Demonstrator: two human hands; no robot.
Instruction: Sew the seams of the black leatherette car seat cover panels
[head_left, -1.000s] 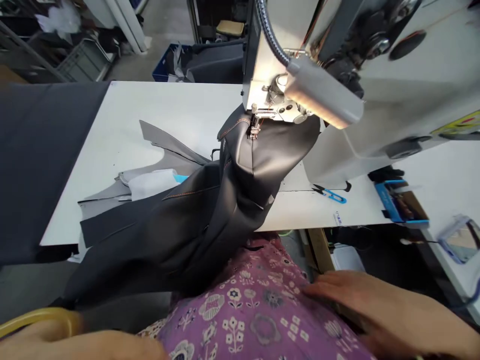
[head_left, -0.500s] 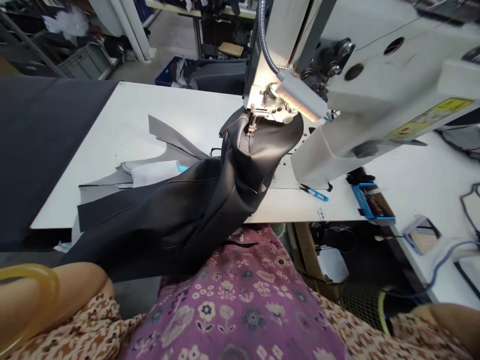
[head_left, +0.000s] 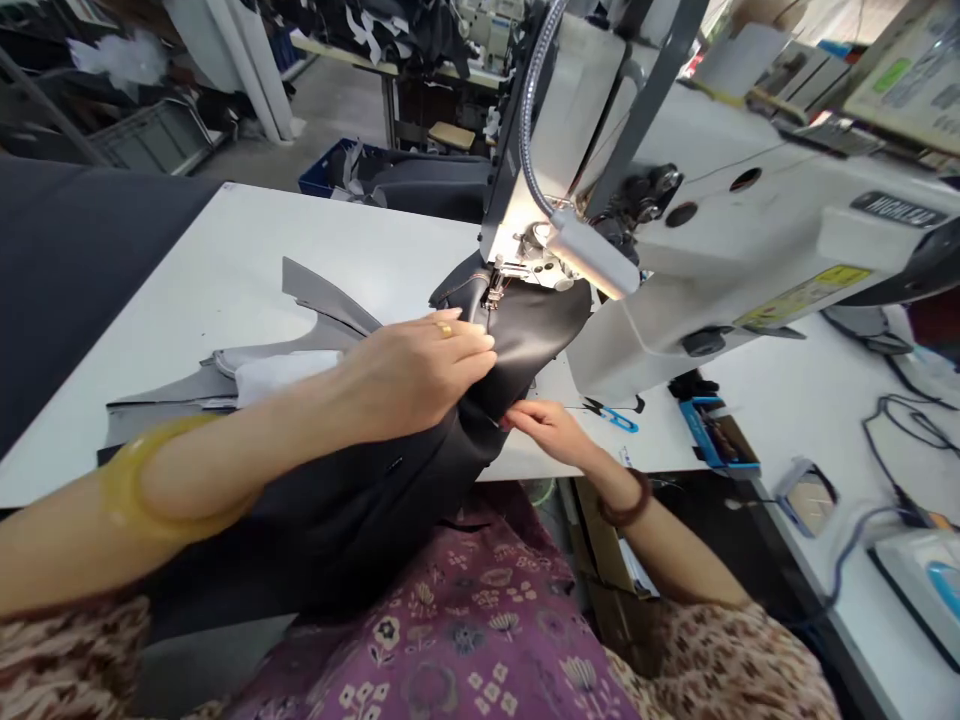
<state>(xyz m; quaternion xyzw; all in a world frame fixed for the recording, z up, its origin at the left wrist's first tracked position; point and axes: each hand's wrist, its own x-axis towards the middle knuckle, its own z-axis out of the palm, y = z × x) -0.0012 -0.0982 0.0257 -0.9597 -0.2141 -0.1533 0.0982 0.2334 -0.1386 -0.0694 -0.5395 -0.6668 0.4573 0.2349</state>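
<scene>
A black leatherette piece (head_left: 525,340) with orange topstitching lies bunched under the presser foot (head_left: 495,290) of an industrial sewing machine (head_left: 720,230). My left hand (head_left: 416,370), with a ring on one finger, curls over the material just in front of the foot. My right hand (head_left: 547,430) pinches a fold of the same piece lower down, close to the table edge. The needle area is partly hidden by the fold and the foot. A pale amber bangle (head_left: 172,480) circles my left forearm.
The white sewing table (head_left: 210,270) carries grey cut panels (head_left: 322,300), white padding (head_left: 277,378), blue-handled snips (head_left: 615,420) and a small blue box (head_left: 716,435). Dark cloth (head_left: 67,260) hangs at the left. Beyond the table stands a blue crate (head_left: 322,170).
Both hands have come up from my lap onto the black piece and taken hold of it. The view has tilted, so more of the machine and the room behind it shows.
</scene>
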